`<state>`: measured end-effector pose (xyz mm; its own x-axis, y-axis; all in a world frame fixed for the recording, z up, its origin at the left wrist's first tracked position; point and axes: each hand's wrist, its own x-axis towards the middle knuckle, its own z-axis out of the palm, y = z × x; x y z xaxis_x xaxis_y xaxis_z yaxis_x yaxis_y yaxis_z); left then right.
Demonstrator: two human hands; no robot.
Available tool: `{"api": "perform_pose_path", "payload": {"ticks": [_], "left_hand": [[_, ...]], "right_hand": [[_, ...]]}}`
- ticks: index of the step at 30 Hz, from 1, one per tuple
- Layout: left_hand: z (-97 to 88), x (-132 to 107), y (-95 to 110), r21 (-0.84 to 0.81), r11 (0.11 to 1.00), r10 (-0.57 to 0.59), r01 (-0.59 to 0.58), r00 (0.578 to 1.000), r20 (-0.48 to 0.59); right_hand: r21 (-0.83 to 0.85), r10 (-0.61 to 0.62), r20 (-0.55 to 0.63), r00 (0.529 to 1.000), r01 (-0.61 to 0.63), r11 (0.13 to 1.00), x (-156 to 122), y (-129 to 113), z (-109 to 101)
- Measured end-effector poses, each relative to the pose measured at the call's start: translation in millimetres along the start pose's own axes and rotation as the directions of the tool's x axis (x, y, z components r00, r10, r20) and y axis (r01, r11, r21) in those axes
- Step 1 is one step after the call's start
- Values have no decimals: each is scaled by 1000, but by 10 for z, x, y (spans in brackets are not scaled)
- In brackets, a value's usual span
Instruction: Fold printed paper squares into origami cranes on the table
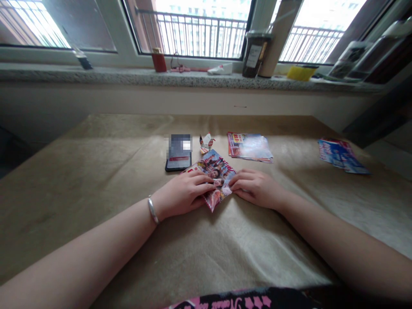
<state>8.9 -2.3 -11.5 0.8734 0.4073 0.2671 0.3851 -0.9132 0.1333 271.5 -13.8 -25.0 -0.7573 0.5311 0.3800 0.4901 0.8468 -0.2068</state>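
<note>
A colourful printed paper sheet [216, 168], creased and turned corner-on, lies on the table in front of me. My left hand [186, 189] holds its left side, index and middle fingers stretched across the top; the thumb is partly hidden low at the edge. At the right corner, my right hand [252, 186] grips the paper's edge between curled fingers and thumb. Just beyond the sheet stands a small folded paper figure [206, 143] with pointed flaps. A phone [179, 154] with a lit, blurred screen lies to its left.
A stack of glossy printed leaflets [251, 146] lies behind my right hand, and more blue and red leaflets [343, 156] sit far right. The table [96, 184] has a tan, wrinkled cover. Along the windowsill [122, 78] stand a dark jar [254, 56], a red container [159, 60] and a yellow item [301, 73].
</note>
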Motion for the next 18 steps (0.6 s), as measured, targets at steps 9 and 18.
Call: {"api": "perform_pose_path", "payload": {"ticks": [9,18], "left_hand": [[48,1,0,44,998,-37,36,999,18],[-33,21,87,110,993,48,-52,998,40]], "right_hand": [[-39,11,13,1000,-10,999,-5,-3,-8],[-71,-16,15,1000,17,997,-5,3,-16]]}}
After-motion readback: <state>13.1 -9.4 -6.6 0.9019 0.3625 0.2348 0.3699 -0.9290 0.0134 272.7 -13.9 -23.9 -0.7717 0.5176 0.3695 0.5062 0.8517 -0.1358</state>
